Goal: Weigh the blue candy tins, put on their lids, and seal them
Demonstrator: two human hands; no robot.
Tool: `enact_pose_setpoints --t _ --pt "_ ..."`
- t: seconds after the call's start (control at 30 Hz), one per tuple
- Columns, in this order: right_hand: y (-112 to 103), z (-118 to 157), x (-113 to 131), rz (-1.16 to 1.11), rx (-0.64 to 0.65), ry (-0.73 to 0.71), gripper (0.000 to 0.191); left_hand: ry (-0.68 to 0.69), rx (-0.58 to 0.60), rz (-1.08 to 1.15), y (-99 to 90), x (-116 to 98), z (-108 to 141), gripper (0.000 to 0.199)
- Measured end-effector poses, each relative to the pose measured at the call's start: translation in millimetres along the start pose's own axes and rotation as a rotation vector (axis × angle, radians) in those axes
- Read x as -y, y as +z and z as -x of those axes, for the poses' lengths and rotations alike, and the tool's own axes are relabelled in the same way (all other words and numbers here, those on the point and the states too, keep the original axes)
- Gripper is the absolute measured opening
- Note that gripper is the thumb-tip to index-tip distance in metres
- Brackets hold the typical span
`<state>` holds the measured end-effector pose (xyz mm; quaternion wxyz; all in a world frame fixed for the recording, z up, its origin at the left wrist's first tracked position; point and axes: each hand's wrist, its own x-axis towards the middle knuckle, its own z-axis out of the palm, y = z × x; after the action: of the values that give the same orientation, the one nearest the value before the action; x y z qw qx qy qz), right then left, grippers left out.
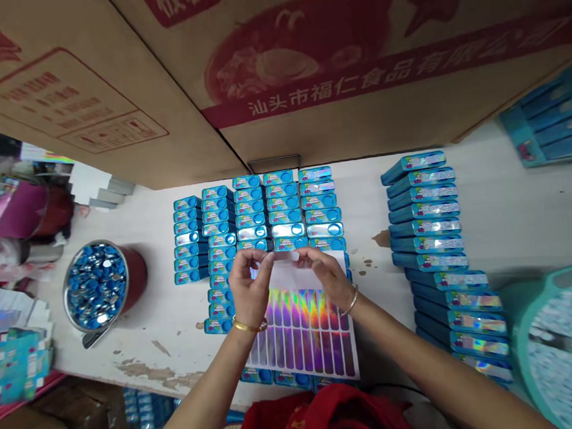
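A small pale strip (286,256) is stretched between my two hands, above the rows of blue tins (251,207). My left hand (252,285) pinches its left end between thumb and fingers. At the right end, the fingertips of my right hand (327,274) hold it. Beneath both hands lies a white sheet with shiny rainbow strips (304,334), covering part of the tins. The upper part of this sheet is bare white. A column of blue tins with holographic strips on their edges (427,227) lies to the right.
Large cardboard boxes (348,125) stand along the back. At the left is a pot (136,274) of small blue and silver pieces, beside folded blue cartons (20,367). A turquoise tub (524,328) sits at the right, and a blue tray (525,132) at the far right back.
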<state>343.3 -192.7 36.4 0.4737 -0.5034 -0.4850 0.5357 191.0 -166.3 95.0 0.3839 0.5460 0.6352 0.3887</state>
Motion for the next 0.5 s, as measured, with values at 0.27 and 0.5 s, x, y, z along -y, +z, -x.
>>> enact_pose_setpoints --t 0.27,0.5 --pt "-60.2 -30.1 5.7 0.060 -0.273 0.139 0.032 -0.102 0.096 0.177 82.7 11.3 -42.8 0.018" --pt "-113.0 -81.3 -17.0 0.383 -0.262 0.165 0.030 0.136 -0.034 -0.177 134.2 13.5 -83.0 0.013"
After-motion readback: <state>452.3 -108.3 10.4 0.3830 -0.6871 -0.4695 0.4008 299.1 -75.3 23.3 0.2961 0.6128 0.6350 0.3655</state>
